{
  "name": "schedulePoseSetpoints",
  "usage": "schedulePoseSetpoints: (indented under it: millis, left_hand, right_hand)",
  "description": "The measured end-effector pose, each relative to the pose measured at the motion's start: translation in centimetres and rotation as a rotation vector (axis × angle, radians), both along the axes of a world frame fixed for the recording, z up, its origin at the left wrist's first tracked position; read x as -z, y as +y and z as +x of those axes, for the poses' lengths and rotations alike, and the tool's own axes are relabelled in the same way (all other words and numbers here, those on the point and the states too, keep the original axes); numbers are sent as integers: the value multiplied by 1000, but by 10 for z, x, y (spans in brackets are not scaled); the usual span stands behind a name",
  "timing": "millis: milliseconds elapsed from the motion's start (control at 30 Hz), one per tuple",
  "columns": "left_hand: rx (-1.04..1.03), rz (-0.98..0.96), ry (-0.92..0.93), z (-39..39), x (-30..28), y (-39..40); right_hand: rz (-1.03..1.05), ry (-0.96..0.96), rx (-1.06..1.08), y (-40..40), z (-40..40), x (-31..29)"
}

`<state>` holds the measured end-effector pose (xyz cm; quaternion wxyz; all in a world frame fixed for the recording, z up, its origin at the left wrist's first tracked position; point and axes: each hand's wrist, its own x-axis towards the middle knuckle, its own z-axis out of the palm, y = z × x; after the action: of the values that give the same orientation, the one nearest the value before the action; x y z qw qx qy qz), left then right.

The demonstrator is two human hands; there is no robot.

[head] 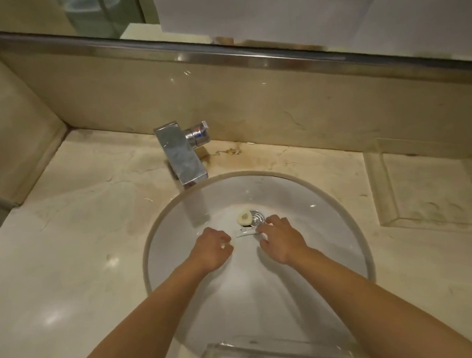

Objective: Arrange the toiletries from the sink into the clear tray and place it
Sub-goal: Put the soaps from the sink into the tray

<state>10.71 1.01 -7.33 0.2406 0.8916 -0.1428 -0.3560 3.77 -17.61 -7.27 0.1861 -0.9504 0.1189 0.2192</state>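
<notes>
Both hands low in the sink: left hand curled on something pale, right hand pinching a sachet

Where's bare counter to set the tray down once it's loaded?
Left counter, between faucet and side wall, is bare. Back strip behind the sink is narrow. The right holds a clear tray. Around the drain is crowded: both hands and toiletries.

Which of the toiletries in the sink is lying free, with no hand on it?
The round cream soap beside the drain. The flat white packet is under the right hand, and the left hand closes on a small pale item.
</notes>
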Motion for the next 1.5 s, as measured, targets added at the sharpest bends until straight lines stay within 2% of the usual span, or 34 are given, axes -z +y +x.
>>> schedulePoseSetpoints:
  millis: [133,267,333,433,567,800,967,1133,1233,1367,1500]
  left_hand:
    - [144,98,-13,-5,14,-8]
    - [206,185,-185,-6,33,-4]
    - [206,201,-240,-5,37,-1]
    - [181,188,-225,-3,40,-1]
    - [160,170,-217,-2,39,-4]
    - [-60,-55,-27,-2,30,-5]
    - [-303,-294,129,3,1,-5]
    - [-364,-438,249,-4,-32,-8]
    - [-367,-484,288,-15,-51,-7]
    - [-348,-503,303,-32,-74,-3]
    - [-286,-521,313,-55,-96,8]
  right_hand:
    - [-5,0,-150,14,22,23]
    - [-62,33,-234,26,43,43]
    - [-118,6,-233,28,48,52]
    - [-182,-111,-211,29,48,59]
    - [-181,-183,-128,31,47,58]
    - [176,-339,463,9,39,45]
    - [470,-345,670,4,23,27]
    - [770,-292,917,16,-1,3]
    - [907,-285,995,26,-17,-19]
    - [1092,-279,981,35,-42,-51]
    - [1137,-285,976,50,-70,-75]
